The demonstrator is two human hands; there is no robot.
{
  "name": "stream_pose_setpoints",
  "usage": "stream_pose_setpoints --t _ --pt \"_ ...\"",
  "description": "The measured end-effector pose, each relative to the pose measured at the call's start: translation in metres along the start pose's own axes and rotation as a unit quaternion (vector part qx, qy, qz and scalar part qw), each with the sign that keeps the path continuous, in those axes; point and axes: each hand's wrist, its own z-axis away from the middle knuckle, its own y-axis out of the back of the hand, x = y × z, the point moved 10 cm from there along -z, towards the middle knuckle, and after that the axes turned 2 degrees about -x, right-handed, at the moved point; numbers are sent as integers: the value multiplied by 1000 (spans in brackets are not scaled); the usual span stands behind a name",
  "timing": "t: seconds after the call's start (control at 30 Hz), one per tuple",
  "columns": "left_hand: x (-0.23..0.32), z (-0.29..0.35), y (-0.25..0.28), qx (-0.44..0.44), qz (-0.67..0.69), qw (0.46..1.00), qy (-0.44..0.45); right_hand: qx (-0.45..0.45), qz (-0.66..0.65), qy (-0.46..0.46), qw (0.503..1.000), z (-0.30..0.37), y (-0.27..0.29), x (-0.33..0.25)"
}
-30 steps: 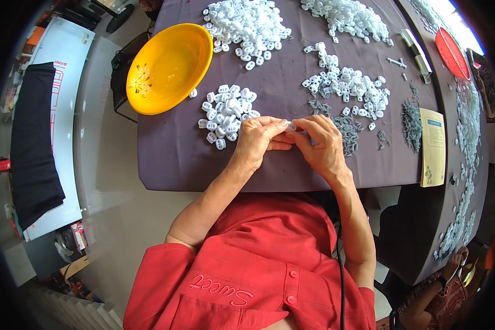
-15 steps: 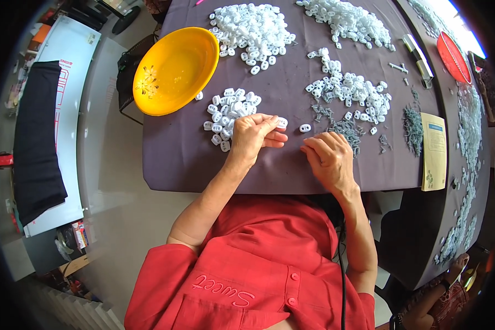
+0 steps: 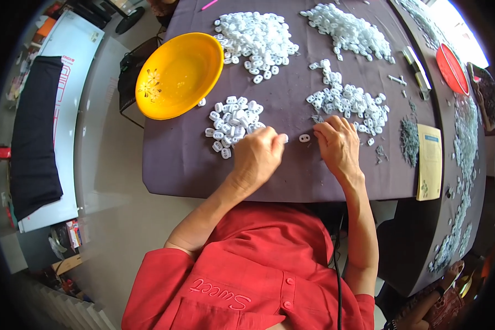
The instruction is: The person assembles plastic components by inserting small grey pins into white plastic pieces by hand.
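A small white oval plastic piece (image 3: 285, 138) is pinched between the thumb and fingers of my left hand (image 3: 257, 158), back of the hand upward. Beside that hand, to its left, lies a loose heap of similar white pieces (image 3: 234, 124). My right hand (image 3: 338, 144) has its fingers bent together low over the table, by some small grey screws (image 3: 317, 118); whatever its fingertips hold is hidden. Between the two hands a single white two-holed piece (image 3: 304, 138) lies flat. Just beyond my right hand spreads another heap of white pieces (image 3: 363, 104).
A yellow bowl (image 3: 187, 71) sits tilted at the table's left edge. Bigger white heaps lie at the far middle (image 3: 256, 41) and far right (image 3: 349, 33). Grey screws (image 3: 409, 140) and a yellow booklet (image 3: 430, 159) are at right. Another person's arm (image 3: 426, 308) shows lower right.
My left hand has rolled over, so its back now faces up, still pinching the white piece. My right hand has shifted slightly right and farther away, over the grey screws.
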Motion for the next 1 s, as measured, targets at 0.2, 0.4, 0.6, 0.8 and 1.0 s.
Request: stream_pose_setpoints --t 0.2,0.4,0.6,0.8,1.0 --pt "27 2 -32 -11 28 999 -31 -46 26 29 998 0 -5 -11" --pt "27 0 -56 -59 -43 996 -46 -44 28 32 998 0 -3 -13" --pt "25 -1 -54 -39 -16 998 -40 -29 51 39 998 1 -5 -12" --pt "25 2 -51 -19 10 999 -38 -38 43 41 998 3 -7 -10" --pt "26 3 -46 -25 42 998 -26 -12 18 4 1000 6 1 1"
